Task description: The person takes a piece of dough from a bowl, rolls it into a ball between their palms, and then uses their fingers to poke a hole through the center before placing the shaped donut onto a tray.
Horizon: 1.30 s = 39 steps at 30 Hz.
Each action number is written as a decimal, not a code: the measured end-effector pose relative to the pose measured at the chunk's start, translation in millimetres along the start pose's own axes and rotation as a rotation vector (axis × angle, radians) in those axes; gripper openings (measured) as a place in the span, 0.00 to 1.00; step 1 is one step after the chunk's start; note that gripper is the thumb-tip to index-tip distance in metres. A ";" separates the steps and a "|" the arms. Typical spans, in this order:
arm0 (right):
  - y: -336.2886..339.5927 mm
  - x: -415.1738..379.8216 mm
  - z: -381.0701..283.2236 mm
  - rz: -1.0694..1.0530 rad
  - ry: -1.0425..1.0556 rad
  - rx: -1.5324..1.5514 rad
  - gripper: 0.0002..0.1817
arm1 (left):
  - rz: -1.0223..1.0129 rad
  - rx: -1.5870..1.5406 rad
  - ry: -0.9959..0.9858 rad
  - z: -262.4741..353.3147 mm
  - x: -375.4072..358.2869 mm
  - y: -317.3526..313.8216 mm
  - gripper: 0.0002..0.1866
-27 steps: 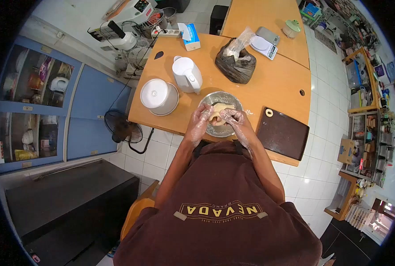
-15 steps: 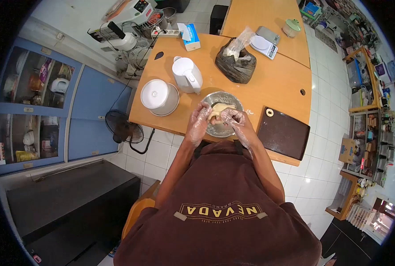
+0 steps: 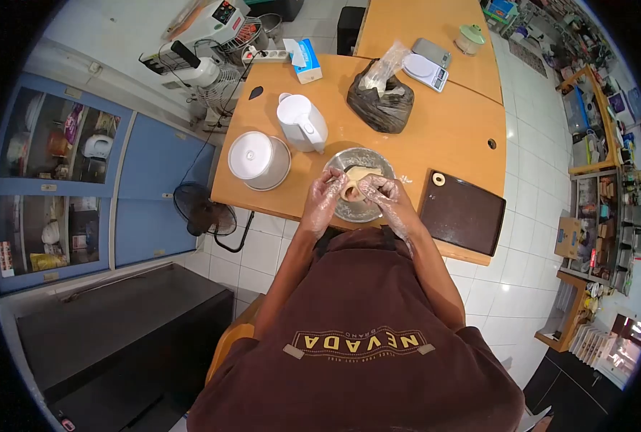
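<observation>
Both my hands are dusted with flour and hold a small ring of dough (image 3: pixel 350 191) over a metal bowl (image 3: pixel 357 153). My left hand (image 3: pixel 325 199) pinches the ring's left side, and my right hand (image 3: pixel 386 199) pinches its right side. Behind the ring, a larger lump of pale dough (image 3: pixel 364 173) lies in the bowl, partly covered by my fingers. Right of the bowl is a dark baking tray (image 3: pixel 464 216) with one small dough ring (image 3: pixel 438 179) near its far left corner.
A white pitcher (image 3: pixel 302 122) and a lidded white tub (image 3: pixel 259 160) stand left of the bowl. Farther back are a black plastic bag (image 3: pixel 382 104), a kitchen scale (image 3: pixel 425 72) and a blue tissue box (image 3: pixel 305 61). A fan (image 3: pixel 204 209) stands beside the wooden table (image 3: pixel 450 137).
The dough between my fingers now shows as a rounder ring with a visible hole. My hands stay over the bowl, and the camera view has shifted slightly.
</observation>
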State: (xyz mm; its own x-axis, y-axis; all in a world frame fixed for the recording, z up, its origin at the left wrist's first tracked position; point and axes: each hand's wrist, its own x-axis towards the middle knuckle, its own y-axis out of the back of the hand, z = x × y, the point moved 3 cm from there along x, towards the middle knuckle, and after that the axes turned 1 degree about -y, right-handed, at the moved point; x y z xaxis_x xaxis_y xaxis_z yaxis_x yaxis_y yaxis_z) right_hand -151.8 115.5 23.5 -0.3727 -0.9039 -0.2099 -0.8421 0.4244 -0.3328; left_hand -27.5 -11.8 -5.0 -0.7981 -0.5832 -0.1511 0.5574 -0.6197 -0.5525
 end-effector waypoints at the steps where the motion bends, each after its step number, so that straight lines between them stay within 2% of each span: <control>1: 0.5 0.6 1.3 0.013 -0.028 -0.006 0.10 | 0.036 0.027 -0.039 10.0 -1.6 -9.1 0.06; 3: 1.1 1.4 6.0 0.021 -0.057 -0.002 0.11 | 0.047 0.012 -0.082 16.4 -0.4 -10.1 0.04; 8: 0.1 -1.6 7.6 -0.038 -0.030 -0.019 0.13 | 0.003 -0.165 -0.041 15.3 3.5 -2.8 0.03; 11: 2.4 -2.3 6.3 0.050 -0.027 -0.002 0.13 | -0.090 -0.158 0.027 3.4 2.9 4.1 0.09; 14: -0.6 -0.5 -2.6 0.032 -0.032 -0.002 0.13 | -0.082 0.050 0.079 5.8 0.6 2.0 0.10; 20: -2.6 -1.2 7.3 0.026 -0.072 0.003 0.13 | -0.112 -0.126 -0.069 19.1 5.1 0.7 0.10; 23: -2.0 -2.2 3.3 0.027 -0.048 0.074 0.14 | -0.041 -0.215 -0.012 12.2 2.0 -2.4 0.10; 26: -0.2 -2.3 -0.7 0.024 -0.031 0.154 0.13 | -0.069 -0.053 0.038 9.4 -2.5 -2.6 0.10; 29: 0.3 1.0 2.0 0.028 -0.069 0.121 0.13 | -0.156 -0.056 -0.018 16.0 -1.0 -3.3 0.10; 32: -3.8 -1.8 6.4 0.016 -0.067 0.172 0.13 | -0.158 -0.201 -0.116 18.9 6.4 0.9 0.09; 35: -5.4 -1.1 3.4 -0.057 -0.038 0.135 0.13 | -0.227 -0.329 -0.046 18.6 8.1 0.3 0.09; 39: -3.3 -2.7 -2.8 -0.006 -0.050 0.153 0.13 | -0.118 -0.054 0.019 14.3 5.1 1.4 0.10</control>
State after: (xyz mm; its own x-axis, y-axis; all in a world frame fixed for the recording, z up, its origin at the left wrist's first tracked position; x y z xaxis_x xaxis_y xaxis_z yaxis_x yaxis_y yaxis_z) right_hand -149.1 116.4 27.8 -0.3447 -0.9044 -0.2515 -0.7734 0.4255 -0.4699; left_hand -27.5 -23.1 5.1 -0.8621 -0.4973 -0.0976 0.4463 -0.6539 -0.6109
